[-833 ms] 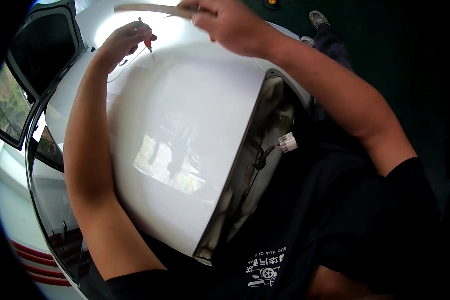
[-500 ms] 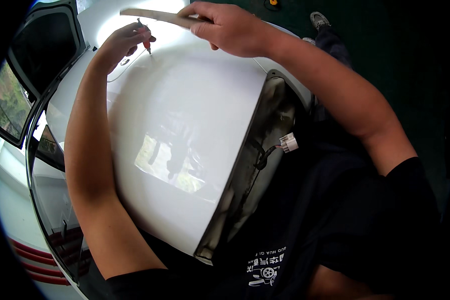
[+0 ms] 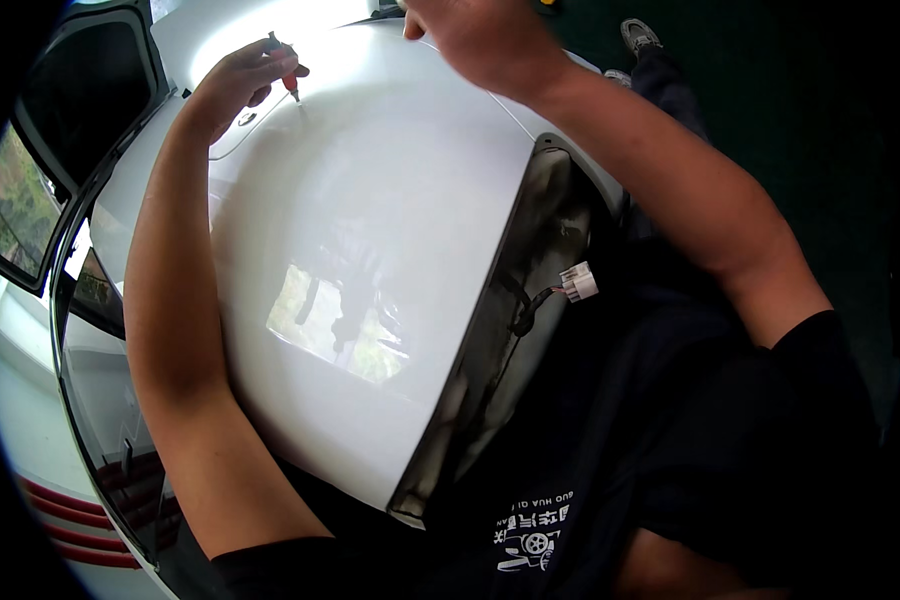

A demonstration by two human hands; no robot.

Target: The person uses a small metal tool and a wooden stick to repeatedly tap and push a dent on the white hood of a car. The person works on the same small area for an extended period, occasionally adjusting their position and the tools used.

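Observation:
My left hand [image 3: 245, 85] grips a red pen-like tool [image 3: 288, 80], its narrow tip down on the white car panel [image 3: 370, 200] in the bright patch of light. My right hand [image 3: 470, 40] is raised at the top edge of the picture, to the right of the tool, its fingers curled and partly cut off, so what they hold is hidden. Along the panel's right side runs an open, grimy recess [image 3: 545, 190] with a white plug connector [image 3: 577, 282] on a dark cable, beside my dark shirt.
At left are dark-framed car windows [image 3: 80, 90] and red stripes or bars [image 3: 70, 505] below. On the dark green floor [image 3: 790, 120] at upper right are trousered legs with grey shoes [image 3: 638, 38] and a small yellow object [image 3: 546, 4] at the top edge.
My right hand has moved up and slightly right, carrying the long flat wooden strip seen earlier out of clear view. My left hand and its tool have shifted only slightly.

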